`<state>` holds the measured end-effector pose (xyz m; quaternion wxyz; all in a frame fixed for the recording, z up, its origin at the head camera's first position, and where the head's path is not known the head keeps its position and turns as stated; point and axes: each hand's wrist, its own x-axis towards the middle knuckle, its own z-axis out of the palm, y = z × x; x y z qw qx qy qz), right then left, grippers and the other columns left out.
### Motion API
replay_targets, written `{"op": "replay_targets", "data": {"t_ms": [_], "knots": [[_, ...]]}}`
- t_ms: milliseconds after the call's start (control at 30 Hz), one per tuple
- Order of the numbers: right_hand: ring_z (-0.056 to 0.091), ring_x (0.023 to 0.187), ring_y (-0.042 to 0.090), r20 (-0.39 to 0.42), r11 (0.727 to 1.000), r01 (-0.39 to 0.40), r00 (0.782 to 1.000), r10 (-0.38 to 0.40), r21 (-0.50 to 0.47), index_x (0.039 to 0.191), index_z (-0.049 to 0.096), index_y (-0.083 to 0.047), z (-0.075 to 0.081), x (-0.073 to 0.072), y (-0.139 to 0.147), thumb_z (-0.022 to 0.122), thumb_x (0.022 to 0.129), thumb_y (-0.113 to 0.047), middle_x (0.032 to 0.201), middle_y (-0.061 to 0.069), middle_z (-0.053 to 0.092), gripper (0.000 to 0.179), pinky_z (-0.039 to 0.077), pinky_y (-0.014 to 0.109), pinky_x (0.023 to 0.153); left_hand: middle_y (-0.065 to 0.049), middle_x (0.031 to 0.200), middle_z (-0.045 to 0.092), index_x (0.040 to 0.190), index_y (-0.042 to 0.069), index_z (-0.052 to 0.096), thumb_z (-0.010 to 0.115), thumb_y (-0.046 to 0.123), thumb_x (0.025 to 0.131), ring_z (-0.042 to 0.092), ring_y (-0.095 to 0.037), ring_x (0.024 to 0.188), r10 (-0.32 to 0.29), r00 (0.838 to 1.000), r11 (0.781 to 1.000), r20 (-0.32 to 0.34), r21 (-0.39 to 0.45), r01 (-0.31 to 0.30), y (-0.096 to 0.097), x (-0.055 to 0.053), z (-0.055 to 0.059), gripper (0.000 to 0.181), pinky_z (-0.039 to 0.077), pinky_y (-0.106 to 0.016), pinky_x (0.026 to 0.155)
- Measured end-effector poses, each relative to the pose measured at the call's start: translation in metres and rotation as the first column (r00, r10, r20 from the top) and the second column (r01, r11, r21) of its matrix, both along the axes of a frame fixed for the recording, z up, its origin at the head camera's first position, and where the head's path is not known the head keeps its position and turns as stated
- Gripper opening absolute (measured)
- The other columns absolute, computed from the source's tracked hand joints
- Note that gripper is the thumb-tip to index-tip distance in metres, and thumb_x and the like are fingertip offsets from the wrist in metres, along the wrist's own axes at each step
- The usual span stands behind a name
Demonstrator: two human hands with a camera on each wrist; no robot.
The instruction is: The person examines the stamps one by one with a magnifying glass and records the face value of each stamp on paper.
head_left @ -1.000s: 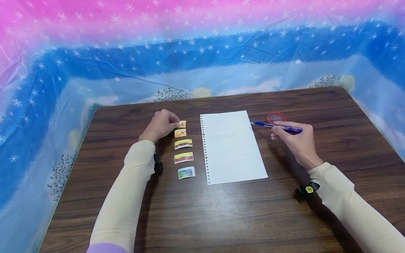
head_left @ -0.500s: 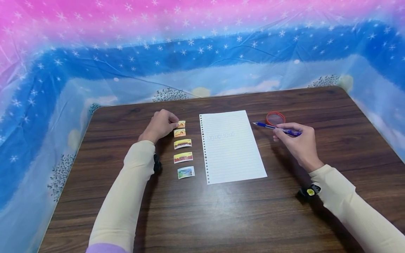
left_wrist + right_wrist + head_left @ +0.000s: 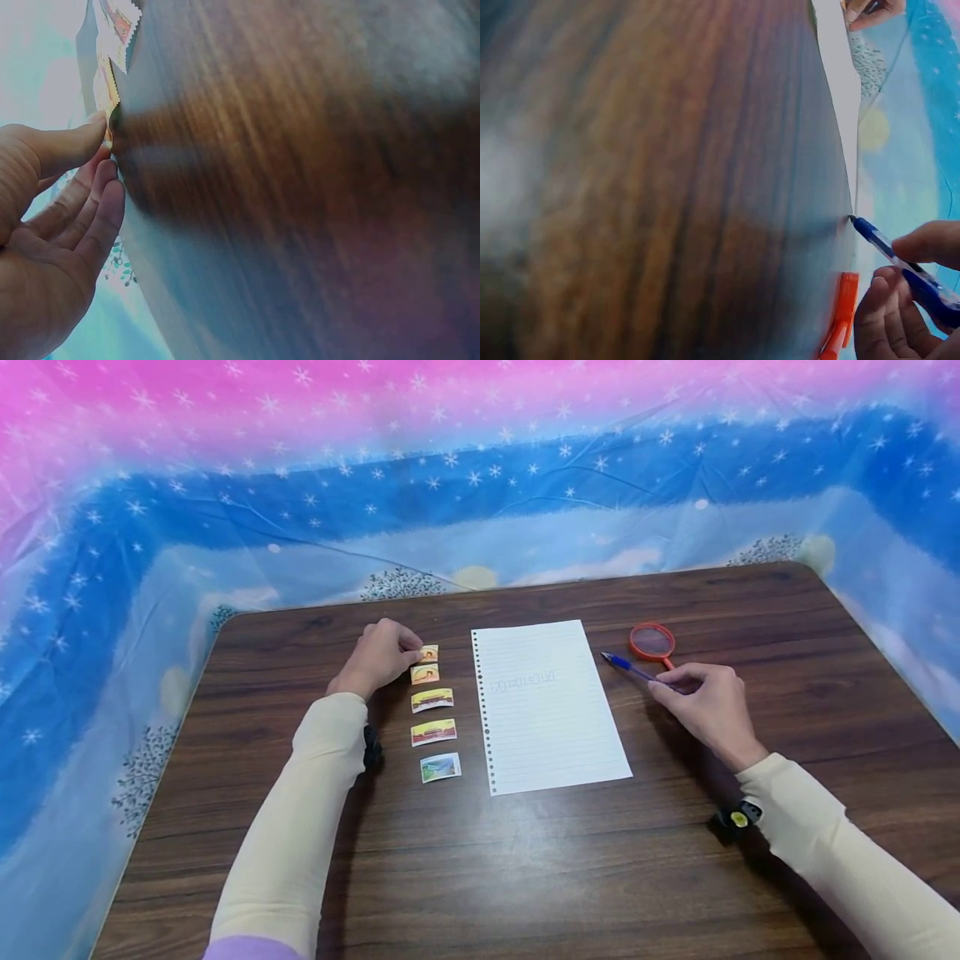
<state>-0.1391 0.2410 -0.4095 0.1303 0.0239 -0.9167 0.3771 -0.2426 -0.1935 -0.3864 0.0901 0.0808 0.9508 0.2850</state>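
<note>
My left hand (image 3: 378, 657) pinches the left edge of the farthest stamp (image 3: 430, 653) between thumb and fingertips, and the stamp lies at the top of a column. In the left wrist view its toothed edge shows by the thumb. Below it sit an orange stamp (image 3: 425, 674), two yellow-and-red stamps, (image 3: 432, 700) the upper one among them, and a green-blue landscape stamp (image 3: 440, 767). My right hand (image 3: 708, 706) holds a blue ballpoint pen (image 3: 628, 667), tip pointing left just beside the lined paper (image 3: 558, 735). A red-rimmed magnifying glass (image 3: 652, 642) lies behind the pen, its handle partly hidden by my hand.
The paper bears a faint handwritten row of figures (image 3: 522, 682) and punched holes down its left side. Everything lies on a dark wooden table (image 3: 525, 877). A pink and blue snowflake cloth (image 3: 480, 468) hangs around its far edges.
My right hand has drawn the pen slightly right, off the paper's edge, and lowered its rear end. The magnifying glass's handle now shows. My left hand stays on the stamp.
</note>
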Motion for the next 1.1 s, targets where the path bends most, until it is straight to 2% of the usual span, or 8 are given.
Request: {"op": "replay_targets", "data": {"t_ms": [133, 300, 600, 1100], "knots": [[0.057, 0.063, 0.019, 0.055, 0.998, -0.011, 0.998, 0.007, 0.064, 0.091, 0.079, -0.001, 0.000, -0.002, -0.001, 0.082, 0.086, -0.017, 0.078, 0.011, 0.072, 0.017, 0.042, 0.025, 0.052, -0.019, 0.118, 0.069, 0.121, -0.001, 0.071, 0.065, 0.009, 0.100, 0.064, -0.032, 0.111, 0.004, 1.000, 1.000, -0.002, -0.002, -0.004, -0.001, 0.000, 0.000, 0.025, 0.052, -0.049, 0.096], [0.056, 0.060, 0.020, 0.107, 0.993, -0.044, 0.994, 0.033, 0.106, 0.087, 0.078, 0.000, 0.000, -0.005, -0.003, 0.080, 0.086, -0.015, 0.075, 0.009, 0.072, 0.014, 0.041, 0.029, 0.051, -0.018, 0.118, 0.070, 0.121, -0.001, 0.072, 0.065, 0.009, 0.100, 0.064, -0.032, 0.110, 0.009, 1.000, 1.000, -0.002, -0.005, -0.009, -0.001, -0.001, -0.001, 0.024, 0.052, -0.048, 0.096], [0.054, 0.055, 0.018, 0.238, 0.985, -0.102, 0.969, 0.067, 0.137, 0.089, 0.078, 0.001, 0.002, -0.006, -0.007, 0.078, 0.087, -0.019, 0.068, 0.005, 0.067, 0.020, 0.042, 0.031, 0.047, -0.018, 0.119, 0.069, 0.121, 0.000, 0.072, 0.065, 0.009, 0.100, 0.064, -0.032, 0.110, 0.002, 1.000, 1.000, -0.007, -0.008, -0.002, -0.001, -0.001, -0.002, 0.024, 0.052, -0.049, 0.095], [0.054, 0.056, 0.019, 0.294, 0.975, -0.139, 0.952, 0.083, 0.174, 0.084, 0.078, 0.000, 0.004, -0.009, -0.011, 0.080, 0.087, -0.022, 0.069, 0.005, 0.068, 0.022, 0.040, 0.032, 0.049, -0.018, 0.119, 0.069, 0.122, 0.000, 0.071, 0.065, 0.010, 0.100, 0.064, -0.031, 0.111, -0.003, 1.000, 1.000, 0.005, 0.001, 0.003, -0.002, -0.001, -0.001, 0.025, 0.051, -0.049, 0.097]]}}
